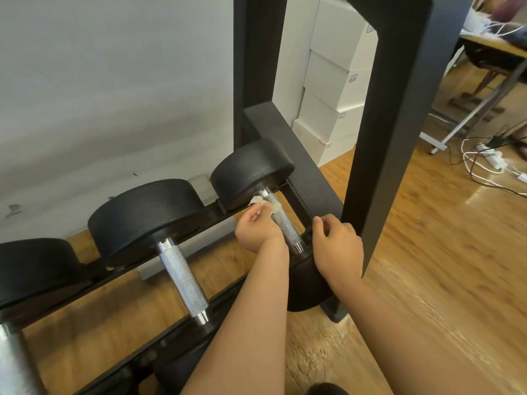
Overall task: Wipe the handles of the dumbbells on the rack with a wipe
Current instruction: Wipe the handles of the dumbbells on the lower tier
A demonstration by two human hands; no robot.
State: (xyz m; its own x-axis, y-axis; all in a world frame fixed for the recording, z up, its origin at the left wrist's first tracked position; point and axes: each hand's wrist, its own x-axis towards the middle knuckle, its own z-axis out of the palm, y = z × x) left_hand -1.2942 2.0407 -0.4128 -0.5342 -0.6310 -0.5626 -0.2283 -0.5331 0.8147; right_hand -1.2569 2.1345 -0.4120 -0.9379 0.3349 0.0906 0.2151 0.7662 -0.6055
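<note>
Left hand (256, 230) pinches a crumpled white wipe (266, 205) between thumb and fingertips. It presses the wipe against the far end of the knurled right-end handle (285, 223), on the dumbbell at the right end of the rack (313, 178), just below its far head (252, 173). Right hand (338, 246) sits at the near end of that same dumbbell, beside the rack's black upright (393, 138), fingers curled, thumb raised; whether it grips the near head or only rests there, cannot tell. Step in hand, by my reading: wiping this handle, stroke at its far end. Two more handles lie leftward along the rack: the middle handle (184, 277), with no hand on it, and the left-end handle (11, 363), partly cut off by the frame edge. Whether either is already clean is not readable. Next move likely calls for drawing the wipe down toward the near collar, wrapping round the bar to reach its underside, then shifting left along the rack.
</note>
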